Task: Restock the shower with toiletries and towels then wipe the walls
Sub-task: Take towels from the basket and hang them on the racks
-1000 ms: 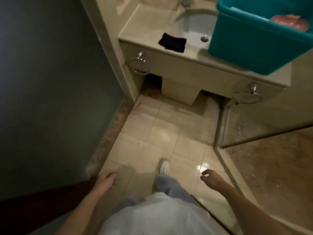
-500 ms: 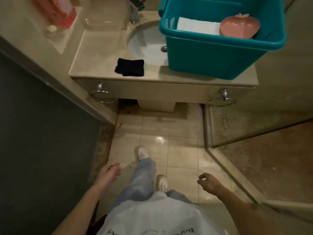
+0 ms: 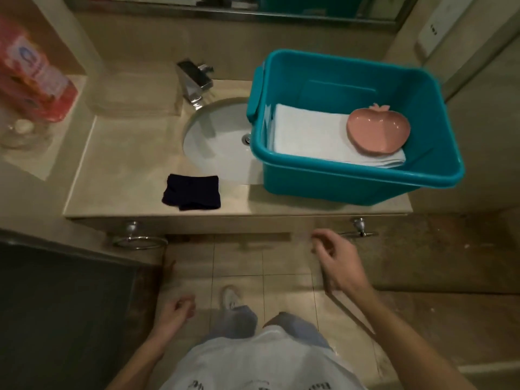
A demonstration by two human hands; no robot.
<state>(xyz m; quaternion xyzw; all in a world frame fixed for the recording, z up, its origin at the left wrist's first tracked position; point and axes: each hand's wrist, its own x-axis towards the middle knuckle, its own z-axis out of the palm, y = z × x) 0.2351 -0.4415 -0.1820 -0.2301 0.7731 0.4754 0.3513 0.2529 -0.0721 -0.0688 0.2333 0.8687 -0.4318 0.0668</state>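
A teal plastic tub (image 3: 365,184) stands on the right of the vanity counter (image 3: 126,175), partly over the sink (image 3: 216,139). Inside it lie a folded white towel (image 3: 309,136) and a pink apple-shaped dish (image 3: 377,130). A dark folded cloth (image 3: 192,191) lies on the counter's front edge, left of the tub. My right hand (image 3: 337,260) hangs below the counter front, fingers loosely curled, holding nothing. My left hand (image 3: 177,311) is low near my legs, fingers curled in, with nothing in it.
A chrome tap (image 3: 195,80) sits behind the sink. Two chrome towel rings (image 3: 139,240) (image 3: 360,230) hang under the counter. A red bottle (image 3: 33,77) and a small glass jar (image 3: 21,130) stand in a wall niche on the left. A dark door (image 3: 62,313) is at my left.
I have stepped closer to the vanity, so the counter and tub now sit lower and larger in view. My right hand has risen toward the counter front; the left stays low.
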